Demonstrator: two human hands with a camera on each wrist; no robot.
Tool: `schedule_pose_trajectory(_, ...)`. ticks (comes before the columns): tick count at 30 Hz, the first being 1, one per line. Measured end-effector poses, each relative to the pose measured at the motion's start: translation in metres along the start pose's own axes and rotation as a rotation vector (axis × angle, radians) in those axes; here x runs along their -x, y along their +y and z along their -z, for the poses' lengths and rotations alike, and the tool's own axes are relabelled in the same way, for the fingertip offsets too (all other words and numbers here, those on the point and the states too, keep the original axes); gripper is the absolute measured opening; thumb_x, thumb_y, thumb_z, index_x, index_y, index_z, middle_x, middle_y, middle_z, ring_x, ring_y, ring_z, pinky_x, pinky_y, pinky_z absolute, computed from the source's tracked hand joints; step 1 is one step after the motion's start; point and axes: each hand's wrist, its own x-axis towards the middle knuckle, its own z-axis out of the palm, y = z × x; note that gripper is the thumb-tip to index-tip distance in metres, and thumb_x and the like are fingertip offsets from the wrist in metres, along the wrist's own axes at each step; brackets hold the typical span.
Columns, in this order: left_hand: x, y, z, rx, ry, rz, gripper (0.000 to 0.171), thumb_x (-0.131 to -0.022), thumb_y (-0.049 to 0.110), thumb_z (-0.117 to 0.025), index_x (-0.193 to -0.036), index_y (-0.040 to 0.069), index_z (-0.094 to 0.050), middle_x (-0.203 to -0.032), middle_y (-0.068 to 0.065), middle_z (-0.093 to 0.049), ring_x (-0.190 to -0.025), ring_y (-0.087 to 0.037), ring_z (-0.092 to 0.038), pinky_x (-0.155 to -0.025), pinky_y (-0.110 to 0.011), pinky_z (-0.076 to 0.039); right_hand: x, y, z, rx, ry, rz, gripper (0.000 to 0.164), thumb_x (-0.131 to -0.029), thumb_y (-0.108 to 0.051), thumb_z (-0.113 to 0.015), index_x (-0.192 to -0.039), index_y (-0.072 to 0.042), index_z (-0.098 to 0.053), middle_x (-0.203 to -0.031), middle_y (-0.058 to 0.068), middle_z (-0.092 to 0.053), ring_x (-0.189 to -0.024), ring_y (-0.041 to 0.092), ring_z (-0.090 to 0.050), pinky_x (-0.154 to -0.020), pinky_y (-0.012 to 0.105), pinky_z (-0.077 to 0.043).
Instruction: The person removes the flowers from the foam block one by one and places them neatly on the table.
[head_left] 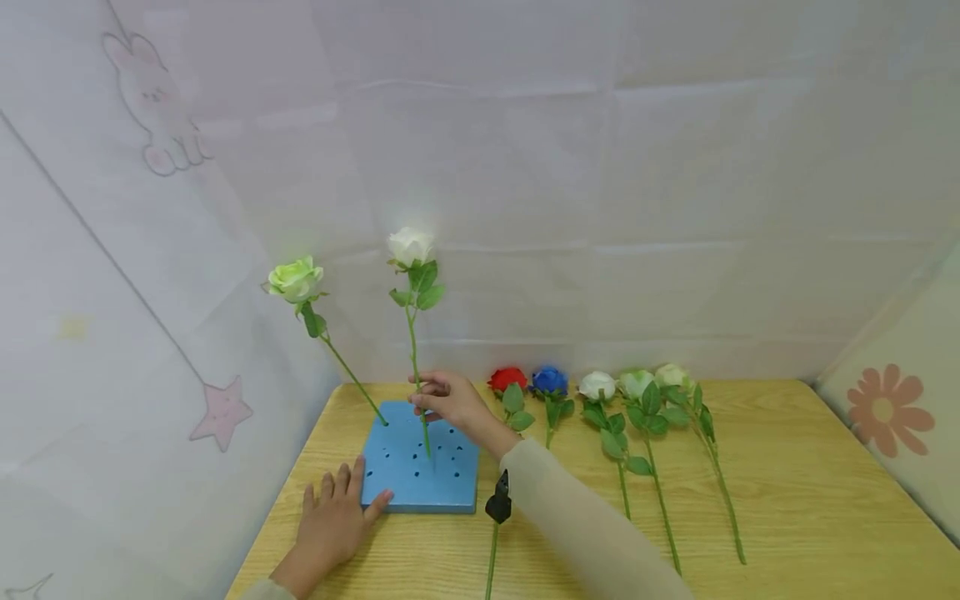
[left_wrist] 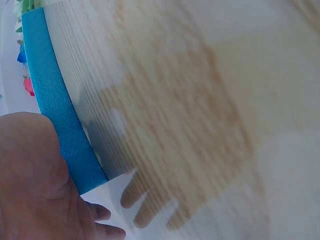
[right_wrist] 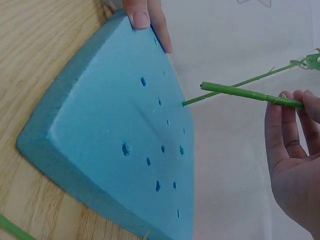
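My right hand (head_left: 450,403) pinches the green stem of a white rose (head_left: 411,248) between thumb and fingers. In the right wrist view the cut end of that stem (right_wrist: 235,91) hangs above the blue foam block (right_wrist: 100,125), apart from its surface. Several small holes dot the block's top. A light green rose (head_left: 296,280) stands leaning left, its stem stuck in the block's back left part. Spread flat, my left hand (head_left: 333,515) rests at the block's left front corner, with thumb and fingers touching its edges.
Right of the block, a red rose (head_left: 507,379), a blue rose (head_left: 550,381), a white rose (head_left: 597,386) and two pale green-white roses (head_left: 636,383) lie on the wooden table (head_left: 810,483), stems toward the front. A light curtain (head_left: 525,167) hangs behind.
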Motion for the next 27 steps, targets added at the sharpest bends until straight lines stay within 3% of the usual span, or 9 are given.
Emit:
schedule_pose_trajectory(9, 0.000, 0.000, -0.001, -0.003, 0.006, 0.005, 0.097, -0.099, 0.075, -0.027, -0.161, 0.001, -0.020, -0.155, -0.037, -0.032, -0.140, -0.063, -0.026, -0.109, -0.080, -0.012, 0.025, -0.003, 0.009, -0.024, -0.057, -0.007, 0.051, -0.095, -0.020, -0.073, -0.143, -0.018, -0.057, -0.115, 0.016, -0.072, -0.098, 0.036, -0.072, -0.080, 0.039, -0.061)
schedule_pose_trajectory(13, -0.001, 0.000, -0.002, 0.007, -0.006, 0.010, 0.097, -0.099, 0.075, -0.027, -0.162, 0.002, -0.018, -0.157, -0.036, -0.029, -0.141, -0.062, -0.024, -0.110, -0.080, -0.010, 0.036, -0.004, 0.016, -0.018, -0.068, -0.003, 0.058, -0.095, -0.020, -0.073, -0.149, -0.017, -0.052, -0.113, 0.012, -0.074, -0.099, 0.039, -0.071, -0.080, 0.040, -0.061)
schedule_pose_trajectory(16, -0.001, 0.000, -0.002, 0.012, -0.008, 0.012, 0.098, -0.098, 0.076, -0.025, -0.162, 0.002, -0.017, -0.157, -0.035, -0.028, -0.142, -0.062, -0.024, -0.110, -0.079, -0.009, 0.045, -0.007, 0.021, -0.012, -0.065, -0.005, 0.060, -0.095, -0.020, -0.073, -0.150, -0.020, -0.050, -0.110, 0.007, -0.075, -0.095, 0.033, -0.073, -0.080, 0.040, -0.062)
schedule_pose_trajectory(21, -0.002, 0.001, -0.001, 0.018, -0.007, 0.014, 0.100, -0.097, 0.078, -0.023, -0.162, 0.003, -0.016, -0.157, -0.036, -0.028, -0.142, -0.062, -0.023, -0.110, -0.079, -0.008, 0.060, -0.010, 0.028, -0.009, -0.104, 0.010, 0.057, -0.098, -0.015, -0.069, -0.151, -0.020, -0.049, -0.111, 0.010, -0.074, -0.091, 0.024, -0.073, -0.080, 0.041, -0.062)
schedule_pose_trajectory(27, -0.001, 0.000, -0.002, 0.019, -0.015, 0.016, 0.098, -0.099, 0.076, -0.025, -0.162, 0.002, -0.016, -0.157, -0.036, -0.027, -0.142, -0.063, -0.022, -0.110, -0.080, -0.008, 0.075, -0.011, 0.032, -0.003, -0.121, 0.003, 0.055, -0.098, -0.015, -0.069, -0.149, -0.024, -0.051, -0.111, 0.011, -0.074, -0.092, 0.024, -0.073, -0.081, 0.041, -0.061)
